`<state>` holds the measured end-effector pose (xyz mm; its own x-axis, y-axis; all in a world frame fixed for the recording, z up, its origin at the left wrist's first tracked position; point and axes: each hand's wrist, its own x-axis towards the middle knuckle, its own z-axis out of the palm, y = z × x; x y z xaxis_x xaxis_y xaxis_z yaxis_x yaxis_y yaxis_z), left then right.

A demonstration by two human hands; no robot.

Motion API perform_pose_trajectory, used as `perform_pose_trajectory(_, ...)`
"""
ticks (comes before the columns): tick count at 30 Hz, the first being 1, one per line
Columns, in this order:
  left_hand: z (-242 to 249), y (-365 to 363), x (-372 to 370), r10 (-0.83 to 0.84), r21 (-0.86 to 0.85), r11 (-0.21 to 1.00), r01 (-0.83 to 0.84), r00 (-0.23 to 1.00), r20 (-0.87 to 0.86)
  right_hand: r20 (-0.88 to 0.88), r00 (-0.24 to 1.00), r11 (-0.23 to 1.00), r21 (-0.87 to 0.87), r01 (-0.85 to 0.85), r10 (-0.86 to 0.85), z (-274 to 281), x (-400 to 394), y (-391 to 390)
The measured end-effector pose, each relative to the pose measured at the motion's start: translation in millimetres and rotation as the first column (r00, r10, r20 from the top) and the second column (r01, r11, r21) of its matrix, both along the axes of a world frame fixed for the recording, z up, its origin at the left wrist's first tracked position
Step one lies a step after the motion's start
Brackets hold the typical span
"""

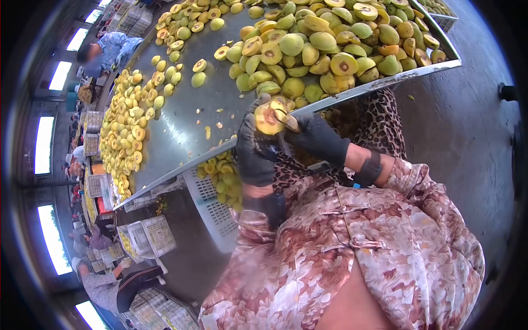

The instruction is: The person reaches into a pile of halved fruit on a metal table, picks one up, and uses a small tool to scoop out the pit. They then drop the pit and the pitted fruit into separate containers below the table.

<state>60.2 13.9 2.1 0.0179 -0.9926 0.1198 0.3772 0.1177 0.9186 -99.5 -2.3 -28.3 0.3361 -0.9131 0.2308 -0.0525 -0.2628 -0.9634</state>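
Observation:
My left hand (256,151), in a dark glove, holds up a halved yellow fruit (269,119) with its brownish cut face showing. In a dark glove too, my right hand (316,137) grips a small tool (291,122) whose curved end touches the cut face. Both hands are just beyond the near edge of the metal table (181,124). Right behind them lies a large heap of green-yellow fruit halves (322,47). The tool's handle is mostly hidden by my right fingers.
More halves (129,121) lie along the table's far left side. Below the edge stands a white crate (212,212) with fruit in it. People work at the left, one in a blue top (115,47), another in grey (102,289), among stacked crates (146,237).

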Motion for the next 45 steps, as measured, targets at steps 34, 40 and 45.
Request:
perform_pose_trajectory(34,45,15,-48,-0.028,0.041,0.999,0.027,0.999,0.031,0.312,0.874,0.927,-0.163,-0.337,0.372,6,-11,15)
perform_pose_trajectory(40,18,54,40,0.120,0.067,0.991,-0.117,0.992,-0.032,-0.002,0.689,0.679,-0.172,-0.714,0.724,10,-24,25)
perform_pose_trajectory(45,-29,31,177,0.561,-0.492,0.806,-0.329,0.160,0.812,-0.837,0.533,0.982,0.028,-0.186,0.125,-32,-72,5)
